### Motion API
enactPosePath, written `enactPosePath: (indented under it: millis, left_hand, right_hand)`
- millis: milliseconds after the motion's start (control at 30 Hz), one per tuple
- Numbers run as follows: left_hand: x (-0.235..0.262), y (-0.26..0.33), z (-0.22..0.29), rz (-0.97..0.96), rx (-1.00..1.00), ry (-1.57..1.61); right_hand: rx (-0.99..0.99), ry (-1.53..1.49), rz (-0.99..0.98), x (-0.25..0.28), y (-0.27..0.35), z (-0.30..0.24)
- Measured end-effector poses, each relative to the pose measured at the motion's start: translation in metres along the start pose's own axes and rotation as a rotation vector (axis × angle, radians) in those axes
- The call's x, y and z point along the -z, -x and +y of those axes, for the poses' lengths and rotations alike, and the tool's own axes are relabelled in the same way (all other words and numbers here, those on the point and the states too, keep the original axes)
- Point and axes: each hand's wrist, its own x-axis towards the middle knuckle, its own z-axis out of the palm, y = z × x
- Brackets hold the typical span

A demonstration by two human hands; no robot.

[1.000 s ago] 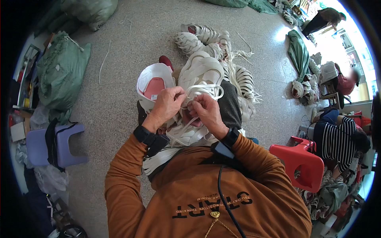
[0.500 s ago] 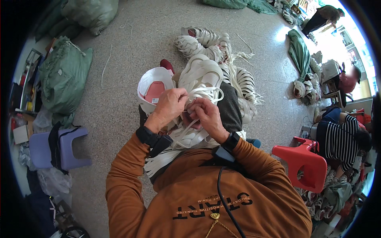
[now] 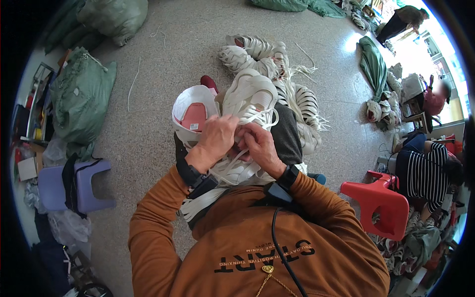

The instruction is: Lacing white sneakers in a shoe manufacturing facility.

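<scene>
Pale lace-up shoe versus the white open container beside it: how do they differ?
The pale lace-up shoe is elongated; the white open container is rounded. The shoe carries white laces; the container holds a pink piece. The left hand and right hand are at the shoe, neither inside the container. Both things are light-coloured.

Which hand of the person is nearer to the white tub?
Left. The left hand is just beside the tub, toward its lower right; the right hand is farther right, below the shoe's toe.
</scene>
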Motion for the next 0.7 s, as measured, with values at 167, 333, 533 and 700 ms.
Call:
enactPosePath:
  millis: [167,333,533,700]
  left_hand:
    - [-0.007,0.018,0.015,0.169,-0.048,-0.19]
    - [-0.024,0.02,0.014,0.236,-0.053,-0.358]
    - [-0.031,0.023,0.012,0.334,0.072,-0.058]
    - [-0.032,0.024,0.006,0.367,0.109,0.135]
  right_hand:
    - [0.087,0.073,-0.02,0.005,-0.001,0.002]
    - [0.026,0.082,0.042,0.0,0.003,-0.008]
    - [0.208,0.408,0.047,0.005,-0.008,0.004]
    - [0.226,0.709,-0.065,0.002,-0.017,-0.009]
